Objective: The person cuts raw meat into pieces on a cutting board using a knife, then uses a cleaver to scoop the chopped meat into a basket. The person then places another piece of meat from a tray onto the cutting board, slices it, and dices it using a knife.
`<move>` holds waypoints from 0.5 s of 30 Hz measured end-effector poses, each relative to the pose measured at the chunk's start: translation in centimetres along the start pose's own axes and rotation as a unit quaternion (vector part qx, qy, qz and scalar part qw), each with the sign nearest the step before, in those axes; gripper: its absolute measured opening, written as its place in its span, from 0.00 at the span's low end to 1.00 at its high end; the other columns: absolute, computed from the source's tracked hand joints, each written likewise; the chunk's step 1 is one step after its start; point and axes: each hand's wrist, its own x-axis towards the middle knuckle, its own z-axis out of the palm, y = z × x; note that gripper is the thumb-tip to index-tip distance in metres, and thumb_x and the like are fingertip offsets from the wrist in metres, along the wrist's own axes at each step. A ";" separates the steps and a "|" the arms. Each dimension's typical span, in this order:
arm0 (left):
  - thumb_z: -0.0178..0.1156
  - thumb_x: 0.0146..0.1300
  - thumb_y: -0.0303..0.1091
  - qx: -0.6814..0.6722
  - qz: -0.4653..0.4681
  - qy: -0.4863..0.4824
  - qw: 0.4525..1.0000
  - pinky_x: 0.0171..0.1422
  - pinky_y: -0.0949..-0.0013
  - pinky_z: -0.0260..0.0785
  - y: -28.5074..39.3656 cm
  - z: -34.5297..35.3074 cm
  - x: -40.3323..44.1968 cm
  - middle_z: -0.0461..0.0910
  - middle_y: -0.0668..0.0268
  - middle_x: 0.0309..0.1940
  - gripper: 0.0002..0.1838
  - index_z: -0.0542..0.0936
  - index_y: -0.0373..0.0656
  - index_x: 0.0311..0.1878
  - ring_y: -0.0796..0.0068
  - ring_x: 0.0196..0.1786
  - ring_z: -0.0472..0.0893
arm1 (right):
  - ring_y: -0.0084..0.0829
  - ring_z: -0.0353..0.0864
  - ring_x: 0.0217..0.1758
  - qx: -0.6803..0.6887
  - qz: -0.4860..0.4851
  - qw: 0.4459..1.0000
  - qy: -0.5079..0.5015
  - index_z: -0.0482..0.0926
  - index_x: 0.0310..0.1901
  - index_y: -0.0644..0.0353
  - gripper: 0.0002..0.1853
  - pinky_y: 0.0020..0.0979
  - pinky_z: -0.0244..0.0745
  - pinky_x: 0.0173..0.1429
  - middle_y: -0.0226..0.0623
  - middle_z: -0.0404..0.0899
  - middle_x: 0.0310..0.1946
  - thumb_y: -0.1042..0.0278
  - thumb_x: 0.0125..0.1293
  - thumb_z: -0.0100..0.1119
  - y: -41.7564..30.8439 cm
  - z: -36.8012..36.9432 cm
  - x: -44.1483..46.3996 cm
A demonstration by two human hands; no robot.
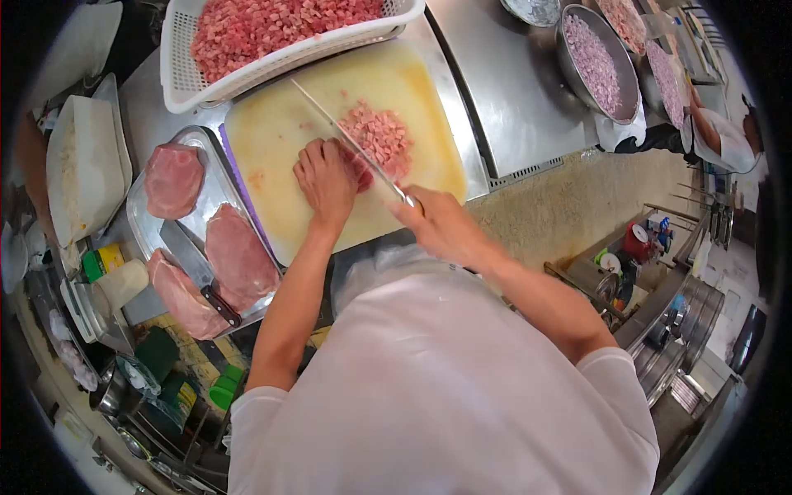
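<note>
My right hand is closed round the handle of a long knife, whose blade slants up and left across the cutting board. Under the curled fingers of my left hand a piece of raw meat is pressed against the board, right beside the blade. Part of that piece is hidden by the hand and the knife. Just beyond the blade lies a heap of diced meat. A few small bits are scattered elsewhere on the board.
A white basket of diced meat stands behind the board. To the left, a metal tray holds several raw slabs and a second knife. At the far right are metal bowls of chopped pink food and another person.
</note>
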 end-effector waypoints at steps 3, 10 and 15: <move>0.64 0.62 0.32 0.012 0.013 -0.005 1.000 0.60 0.52 0.67 -0.1 -0.2 0.1 0.77 0.56 0.51 0.16 0.78 0.39 0.53 0.50 0.56 0.76 | 0.58 0.87 0.40 0.072 -0.010 0.997 0.006 0.78 0.60 0.75 0.28 0.50 0.80 0.50 0.61 0.84 0.32 0.51 0.79 0.58 1.4 2.3 -1.2; 0.65 0.61 0.33 0.015 -0.003 -0.013 1.000 0.58 0.49 0.67 -0.8 0.7 0.1 0.77 0.56 0.52 0.17 0.79 0.41 0.53 0.51 0.56 0.76 | 0.51 0.83 0.34 0.023 -0.075 0.994 0.075 0.79 0.58 0.73 0.27 0.45 0.79 0.42 0.54 0.81 0.29 0.49 0.80 0.58 1.9 4.8 5.5; 0.63 0.61 0.34 -0.004 0.023 0.008 1.000 0.57 0.52 0.66 -1.0 0.5 0.0 0.76 0.61 0.48 0.14 0.80 0.47 0.51 0.55 0.54 0.76 | 0.26 0.77 0.16 0.077 0.056 0.995 -0.022 0.79 0.59 0.69 0.29 0.32 0.72 0.22 0.34 0.75 0.18 0.44 0.82 0.54 -1.5 1.2 1.6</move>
